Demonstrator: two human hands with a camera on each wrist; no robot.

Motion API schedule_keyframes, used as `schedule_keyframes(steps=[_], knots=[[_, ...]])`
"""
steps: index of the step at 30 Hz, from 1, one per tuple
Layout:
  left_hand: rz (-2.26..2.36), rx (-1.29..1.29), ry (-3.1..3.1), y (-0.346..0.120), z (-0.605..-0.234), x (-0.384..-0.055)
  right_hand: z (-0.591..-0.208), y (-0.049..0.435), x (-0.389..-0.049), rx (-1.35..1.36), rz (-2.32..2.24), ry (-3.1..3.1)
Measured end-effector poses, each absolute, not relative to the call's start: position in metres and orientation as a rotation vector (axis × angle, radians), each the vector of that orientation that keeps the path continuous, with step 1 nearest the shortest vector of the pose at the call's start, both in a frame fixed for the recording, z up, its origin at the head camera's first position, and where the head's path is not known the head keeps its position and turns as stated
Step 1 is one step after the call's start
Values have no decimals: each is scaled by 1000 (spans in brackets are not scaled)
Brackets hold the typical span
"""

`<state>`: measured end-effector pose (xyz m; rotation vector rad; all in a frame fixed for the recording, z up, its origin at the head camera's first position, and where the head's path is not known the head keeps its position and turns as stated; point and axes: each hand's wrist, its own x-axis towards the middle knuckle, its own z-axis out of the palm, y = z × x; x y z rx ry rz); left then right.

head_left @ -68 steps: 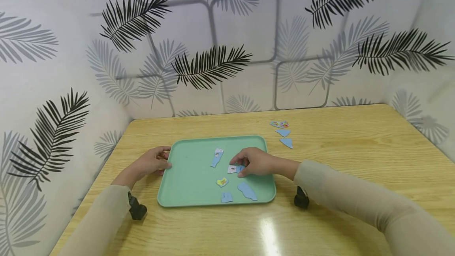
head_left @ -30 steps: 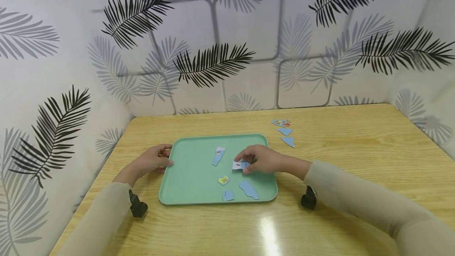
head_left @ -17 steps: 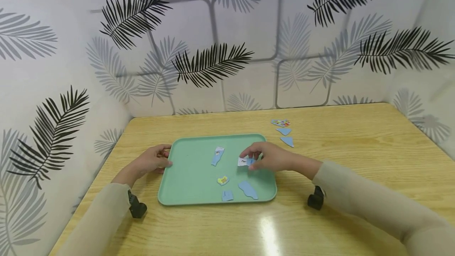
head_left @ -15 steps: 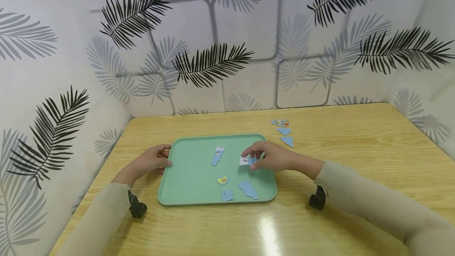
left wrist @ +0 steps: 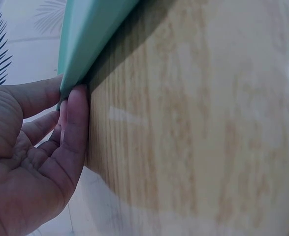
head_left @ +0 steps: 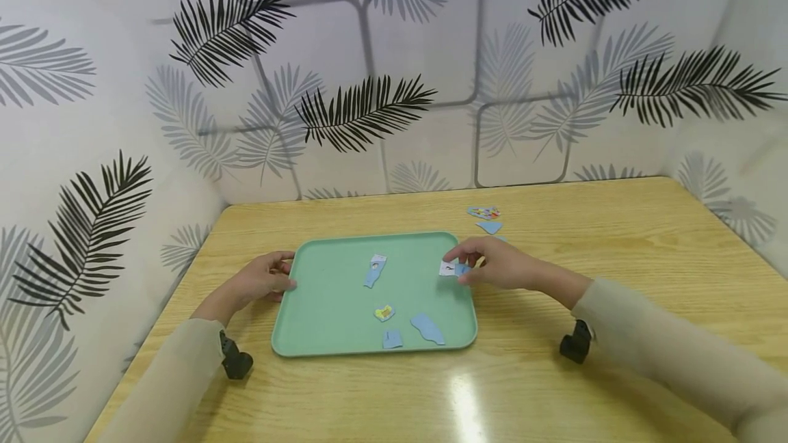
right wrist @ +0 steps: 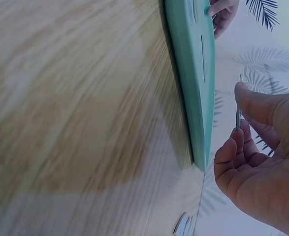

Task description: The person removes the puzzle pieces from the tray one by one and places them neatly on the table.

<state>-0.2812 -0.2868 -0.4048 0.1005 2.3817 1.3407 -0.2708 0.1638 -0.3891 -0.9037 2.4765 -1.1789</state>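
Observation:
My right hand (head_left: 501, 264) pinches a white-and-blue puzzle piece (head_left: 447, 269) between thumb and fingers over the right end of the green tray (head_left: 332, 292). Edge-on in the right wrist view, that piece (right wrist: 239, 115) shows as a thin line raised off the tray. With the thumb on the rim and the fingers beneath it, my left hand (left wrist: 31, 157) grips the tray's left edge. Inside the tray lie a long blue piece with a white end (head_left: 374, 271), a yellow-patterned piece (head_left: 384, 313), a small blue piece (head_left: 392, 339) and a wavy blue piece (head_left: 427, 329).
Beyond the tray's far right corner, a multicoloured piece (head_left: 484, 212) and a blue piece (head_left: 490, 227) lie on the wooden table (head_left: 591, 231). Another blue piece there is mostly hidden by my right hand. A leaf-patterned wall (head_left: 418, 149) closes off the back and left.
Pinching the white-and-blue puzzle piece, my right hand has lifted it from the tray's middle and carried it right, near the right rim. The left hand keeps its place on the tray.

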Motion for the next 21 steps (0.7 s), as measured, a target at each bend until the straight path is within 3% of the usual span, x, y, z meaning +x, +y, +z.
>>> schedule_keyframes(steps=[21], knots=[[1350, 111, 2377, -289, -407, -283, -395, 213, -278, -814, -1117, 2577]])
